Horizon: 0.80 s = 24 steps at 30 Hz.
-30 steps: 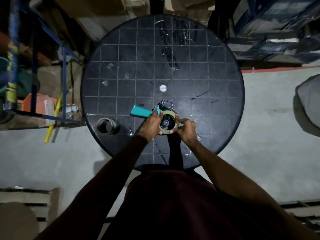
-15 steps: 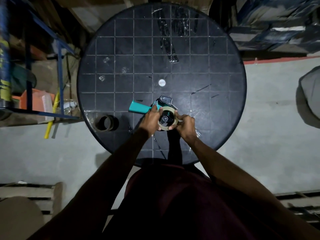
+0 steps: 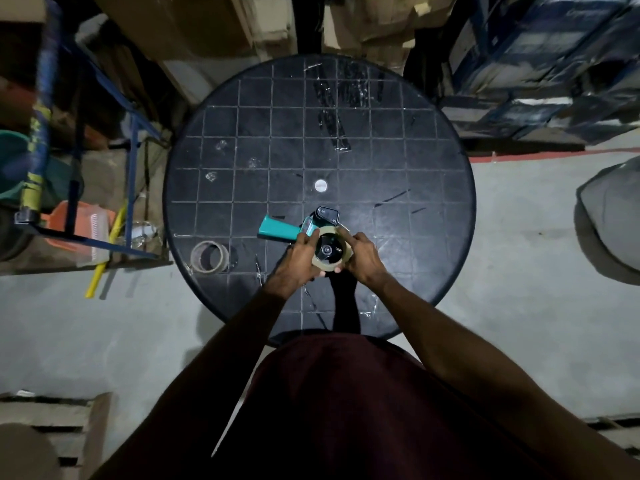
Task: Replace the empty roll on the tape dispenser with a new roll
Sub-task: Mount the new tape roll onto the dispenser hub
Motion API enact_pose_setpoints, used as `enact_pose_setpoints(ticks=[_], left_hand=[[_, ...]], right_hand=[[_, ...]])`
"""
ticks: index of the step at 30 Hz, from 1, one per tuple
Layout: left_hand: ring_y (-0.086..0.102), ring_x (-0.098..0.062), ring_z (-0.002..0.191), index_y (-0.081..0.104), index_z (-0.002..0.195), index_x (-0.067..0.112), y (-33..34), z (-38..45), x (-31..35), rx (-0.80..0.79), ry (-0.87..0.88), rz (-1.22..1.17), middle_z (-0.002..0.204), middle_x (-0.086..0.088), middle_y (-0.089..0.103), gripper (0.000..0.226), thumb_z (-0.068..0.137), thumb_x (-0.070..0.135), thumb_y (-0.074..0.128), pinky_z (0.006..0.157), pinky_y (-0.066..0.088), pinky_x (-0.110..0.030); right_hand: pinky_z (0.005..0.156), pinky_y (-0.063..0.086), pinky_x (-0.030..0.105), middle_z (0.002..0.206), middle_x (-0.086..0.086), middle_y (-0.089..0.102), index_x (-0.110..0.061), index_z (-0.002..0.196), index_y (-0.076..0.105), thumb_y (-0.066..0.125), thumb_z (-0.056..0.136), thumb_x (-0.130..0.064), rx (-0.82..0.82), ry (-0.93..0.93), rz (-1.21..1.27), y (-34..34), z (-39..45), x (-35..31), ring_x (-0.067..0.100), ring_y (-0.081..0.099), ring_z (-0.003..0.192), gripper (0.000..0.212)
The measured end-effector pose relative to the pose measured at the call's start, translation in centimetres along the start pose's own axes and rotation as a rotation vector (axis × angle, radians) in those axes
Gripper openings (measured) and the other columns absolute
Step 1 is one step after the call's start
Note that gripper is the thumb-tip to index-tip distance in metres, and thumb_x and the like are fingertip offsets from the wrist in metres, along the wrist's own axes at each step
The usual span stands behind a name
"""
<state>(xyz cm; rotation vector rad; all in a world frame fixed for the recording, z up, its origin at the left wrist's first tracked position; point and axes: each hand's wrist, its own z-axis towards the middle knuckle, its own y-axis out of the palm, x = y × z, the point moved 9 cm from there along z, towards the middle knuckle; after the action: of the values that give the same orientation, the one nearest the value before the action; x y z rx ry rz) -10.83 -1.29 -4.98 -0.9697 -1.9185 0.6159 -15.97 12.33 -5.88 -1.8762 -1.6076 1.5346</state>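
Note:
A tape dispenser with a teal handle (image 3: 278, 230) and a black head lies on the round black table (image 3: 433, 188), near its front edge. A pale roll of tape (image 3: 346, 259) sits around the dispenser's black hub. My left hand (image 3: 298, 261) grips the roll's left side. From the right, my right hand (image 3: 363, 258) holds the same roll, a finger lying over its top rim. An empty brown cardboard core (image 3: 209, 256) lies flat at the table's left front, apart from both hands.
A small white disc (image 3: 320, 185) marks the table's centre, and scraps of clear tape stick to the top. A blue metal rack (image 3: 74, 188) with an orange bin stands left. Cardboard boxes stand behind, blue crates at right, wooden pallets on the floor.
Both hands have stayed on the roll at the hub, with the fingers shifting slightly round its rim. The camera view has drifted a little; the dispenser and the empty core have not moved.

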Motion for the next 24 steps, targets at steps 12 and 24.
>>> enact_pose_setpoints(ticks=[12, 24], left_hand=[[0.044, -0.039, 0.136, 0.016, 0.159, 0.014, 0.7, 2.3, -0.5, -0.054, 0.053, 0.168, 0.162, -0.018, 0.013, 0.116, 0.069, 0.020, 0.089, 0.107, 0.048, -0.048], [0.052, -0.037, 0.129, 0.022, 0.158, 0.018, 1.3, 3.3, -0.9, -0.064, 0.034, 0.269, 0.158, -0.015, 0.019, 0.107, 0.071, 0.020, 0.086, 0.096, 0.055, -0.048]], right_hand=[[0.085, 0.051, 0.030, 0.108, 0.006, 0.046, -0.024, 0.157, 0.035, 0.088, 0.072, -0.017, -0.058, 0.015, -0.079, 0.8, 1.1, -0.2, 0.031, 0.062, 0.099, 0.101], [0.083, 0.053, 0.035, 0.116, 0.013, 0.053, -0.022, 0.158, 0.031, 0.082, 0.077, -0.015, -0.021, 0.092, -0.063, 1.8, 0.7, 0.1, 0.031, 0.062, 0.096, 0.096]])
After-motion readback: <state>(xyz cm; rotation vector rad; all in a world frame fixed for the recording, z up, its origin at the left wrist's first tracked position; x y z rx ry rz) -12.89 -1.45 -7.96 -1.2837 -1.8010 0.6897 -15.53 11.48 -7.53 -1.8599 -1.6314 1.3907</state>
